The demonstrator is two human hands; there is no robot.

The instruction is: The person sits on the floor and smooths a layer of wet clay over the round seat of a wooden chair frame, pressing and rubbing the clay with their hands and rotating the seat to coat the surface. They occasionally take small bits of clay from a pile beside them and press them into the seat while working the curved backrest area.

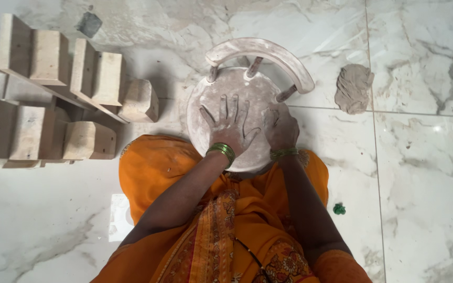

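Dusty pale clay coats the round stool (232,94), so its seat surface is hard to read; your lap hides its near edge and the legs are out of sight. Your left hand (230,126) lies flat on the seat, fingers spread apart, gripping nothing. Your right hand (280,127) sits at the seat's right edge with fingers curled under; what it presses, if anything, can't be made out. Curved backrest (268,55) stands on the far side on short spindles. Grey clay lump (353,88) lies on the marble floor (425,173), well apart to the right. Wooden mould blocks (53,94) stack at left, cut off by the frame. Small green bit (339,209) unclear. No containers visible.
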